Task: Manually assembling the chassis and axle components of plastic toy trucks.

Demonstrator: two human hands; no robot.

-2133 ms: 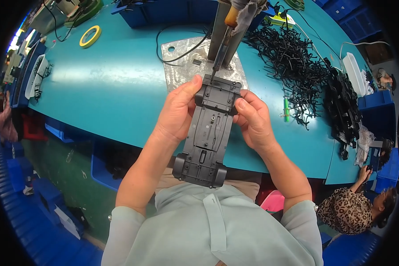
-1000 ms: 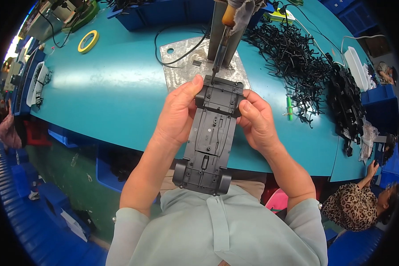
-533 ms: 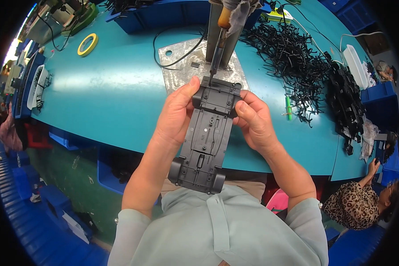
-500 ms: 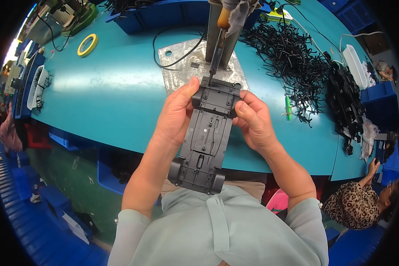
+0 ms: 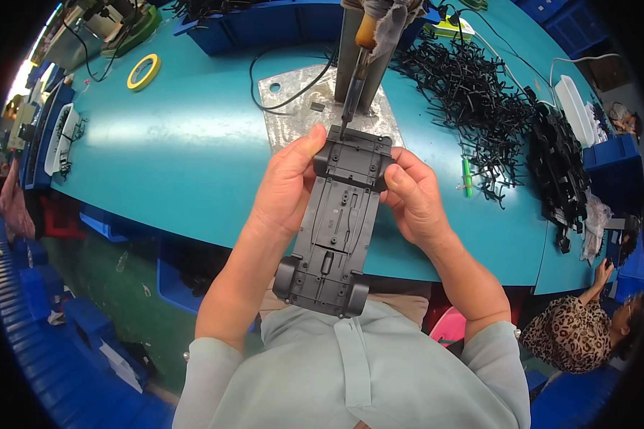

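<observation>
I hold a dark grey toy car chassis (image 5: pixel 336 222) underside up, its four wheels on, lengthwise away from my body. My left hand (image 5: pixel 288 184) grips its left side near the far wheels, thumb on the top edge. My right hand (image 5: pixel 413 199) grips the right side by the far right wheel. The tip of a hanging powered screwdriver (image 5: pixel 355 79) with an orange collar touches the chassis's far end, over a metal plate (image 5: pixel 300 107) on the teal table (image 5: pixel 179 157).
A heap of black plastic sprues (image 5: pixel 479 100) and stacked black parts (image 5: pixel 554 164) lie at the right, with a green stick (image 5: pixel 467 176) beside them. A yellow tape roll (image 5: pixel 143 71) sits far left. Blue bins (image 5: pixel 265 21) line the back. Another person (image 5: pixel 587 329) sits at lower right.
The chassis has stayed against the screwdriver tip throughout; both hands keep the same grip, with only a slight shift of the chassis.
</observation>
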